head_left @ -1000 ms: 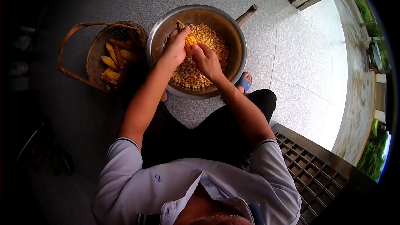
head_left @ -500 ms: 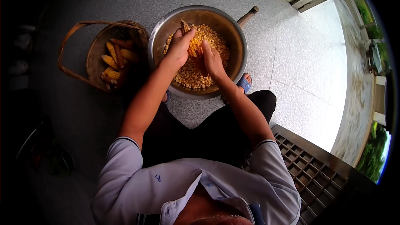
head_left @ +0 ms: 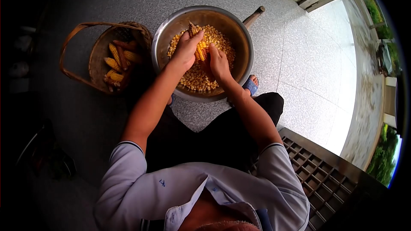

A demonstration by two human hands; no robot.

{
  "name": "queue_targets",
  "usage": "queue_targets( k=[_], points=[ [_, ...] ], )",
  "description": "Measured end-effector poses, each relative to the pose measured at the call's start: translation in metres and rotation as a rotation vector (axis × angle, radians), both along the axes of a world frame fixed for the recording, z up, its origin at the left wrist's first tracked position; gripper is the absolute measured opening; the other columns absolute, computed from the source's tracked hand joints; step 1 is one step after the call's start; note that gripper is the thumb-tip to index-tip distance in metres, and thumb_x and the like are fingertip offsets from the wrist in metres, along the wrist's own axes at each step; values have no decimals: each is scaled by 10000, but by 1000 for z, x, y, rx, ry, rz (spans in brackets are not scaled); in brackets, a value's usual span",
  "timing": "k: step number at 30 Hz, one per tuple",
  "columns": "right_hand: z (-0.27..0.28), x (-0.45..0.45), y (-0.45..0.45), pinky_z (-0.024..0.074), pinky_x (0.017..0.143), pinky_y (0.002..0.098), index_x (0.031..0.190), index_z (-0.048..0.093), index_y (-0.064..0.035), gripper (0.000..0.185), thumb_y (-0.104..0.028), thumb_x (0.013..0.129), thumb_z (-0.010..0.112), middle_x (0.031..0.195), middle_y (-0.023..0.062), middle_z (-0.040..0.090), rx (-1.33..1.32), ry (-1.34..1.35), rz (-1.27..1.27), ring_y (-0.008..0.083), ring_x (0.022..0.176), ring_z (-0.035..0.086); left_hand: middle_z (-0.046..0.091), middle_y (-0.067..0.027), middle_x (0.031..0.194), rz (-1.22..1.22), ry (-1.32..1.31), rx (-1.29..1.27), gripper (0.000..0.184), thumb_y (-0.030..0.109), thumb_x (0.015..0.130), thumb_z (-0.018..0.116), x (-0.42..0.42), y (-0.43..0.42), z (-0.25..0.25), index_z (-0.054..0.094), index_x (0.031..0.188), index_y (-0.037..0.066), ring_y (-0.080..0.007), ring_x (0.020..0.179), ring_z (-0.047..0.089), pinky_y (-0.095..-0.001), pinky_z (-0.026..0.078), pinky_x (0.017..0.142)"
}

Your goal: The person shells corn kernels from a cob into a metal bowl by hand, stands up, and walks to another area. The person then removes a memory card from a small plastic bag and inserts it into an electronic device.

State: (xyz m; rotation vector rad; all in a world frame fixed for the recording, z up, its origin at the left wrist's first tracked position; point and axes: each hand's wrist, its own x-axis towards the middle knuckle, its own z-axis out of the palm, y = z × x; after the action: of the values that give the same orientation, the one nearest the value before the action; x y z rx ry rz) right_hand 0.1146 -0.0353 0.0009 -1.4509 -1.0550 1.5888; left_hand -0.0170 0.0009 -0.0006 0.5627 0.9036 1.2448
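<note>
Over a wide metal basin [head_left: 160,45] my left hand [head_left: 187,50] is closed around an ear of corn [head_left: 200,53], its dry tip [head_left: 192,29] pointing away from me. Yellow kernels still sit on the ear's side facing my right hand. My right hand [head_left: 219,63] is closed on a reddish-brown bare corncob [head_left: 206,67], which lies against the ear. Its fingers are partly hidden behind the cob. Loose corn kernels [head_left: 197,84] cover the bottom of the basin beneath both hands.
Left of the basin stands a woven basket [head_left: 93,66] with a tall handle, holding several ears of corn [head_left: 114,63]. A wooden handle [head_left: 254,16] sticks out beyond the basin's right rim. My slippered foot [head_left: 251,85] is beside the basin, and a slatted wooden piece [head_left: 317,175] lies at lower right.
My left hand and the ear have shifted slightly right and toward me. My right thumb has drawn in a little along the ear; both grips stay the same.
</note>
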Motion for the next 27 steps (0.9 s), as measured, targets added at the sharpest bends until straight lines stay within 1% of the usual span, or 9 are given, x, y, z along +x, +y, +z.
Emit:
queue_targets(
  k=[2, 5, 6, 11, 16, 19, 21, 25, 27],
  points=[
    [-1, -4, 0, 327, 338, 281, 929, 602, 7, 504, -464, 1001, 435, 542, 55, 514, 15, 127, -16, 143, 363, 439, 596, -37, 1050, 3, 24, -17, 226, 151, 955, 576, -3, 0, 3, 552, 1149, 37, -143, 972, 564, -307, 455, 871],
    [9, -9, -2, 310, 320, 279, 972, 584, 6, 476, -450, 1000, 452, 538, 53, 512, 25, 65, 104, 134, 341, 416, 591, -34, 996, -7, 61, -25, 196, 149, 964, 559, -3, -3, 10, 560, 1129, 43, -142, 936, 566, -306, 464, 851],
    [11, -8, -1, 307, 313, 277, 1035, 569, 16, 464, -435, 998, 467, 547, 56, 523, 11, 53, 110, 127, 338, 423, 589, -33, 970, -17, 75, -17, 186, 151, 963, 564, -2, -4, 10, 563, 1116, 45, -142, 923, 564, -308, 465, 841],
    [-1, -3, 3, 342, 336, 271, 1033, 588, 28, 463, -414, 1009, 451, 571, 63, 548, 45, 42, 142, 131, 366, 467, 592, -48, 1008, -67, 16, -15, 197, 151, 965, 560, -12, 2, -5, 562, 1122, 32, -155, 947, 571, -310, 471, 852],
    [3, 0, 3, 366, 360, 265, 999, 605, 28, 452, -391, 1018, 437, 586, 64, 561, 83, 23, 139, 133, 397, 497, 592, -60, 1064, -12, -40, -59, 234, 154, 967, 558, -9, 2, 4, 555, 1158, 18, -171, 981, 576, -320, 476, 870],
    [13, -2, -1, 374, 390, 273, 922, 586, 5, 414, -388, 997, 480, 568, 45, 523, 19, 145, 99, 125, 421, 481, 591, -61, 1069, -16, -15, -54, 241, 157, 968, 559, -7, 3, 5, 554, 1166, 21, -172, 994, 573, -328, 475, 876],
    [20, -4, -1, 369, 386, 271, 939, 576, 0, 402, -384, 995, 471, 570, 44, 520, -16, 123, 139, 126, 406, 463, 598, -54, 950, 12, 34, -12, 159, 167, 946, 595, -5, 2, 8, 556, 1039, 45, -151, 863, 593, -313, 487, 788],
    [15, 0, 3, 390, 398, 279, 947, 572, -4, 341, -325, 983, 462, 611, 59, 543, -71, 106, 172, 141, 434, 496, 599, -64, 911, -4, 27, -7, 163, 172, 947, 595, -6, 0, 10, 552, 1032, 39, -164, 829, 600, -322, 496, 764],
    [0, 0, 6, 424, 419, 296, 1013, 559, -1, 291, -265, 963, 450, 671, 85, 571, 1, 240, 156, 159, 501, 556, 587, -75, 1042, -45, -61, -48, 232, 166, 967, 560, -10, 2, 11, 551, 1145, 18, -184, 937, 579, -351, 478, 852]
  ],
)
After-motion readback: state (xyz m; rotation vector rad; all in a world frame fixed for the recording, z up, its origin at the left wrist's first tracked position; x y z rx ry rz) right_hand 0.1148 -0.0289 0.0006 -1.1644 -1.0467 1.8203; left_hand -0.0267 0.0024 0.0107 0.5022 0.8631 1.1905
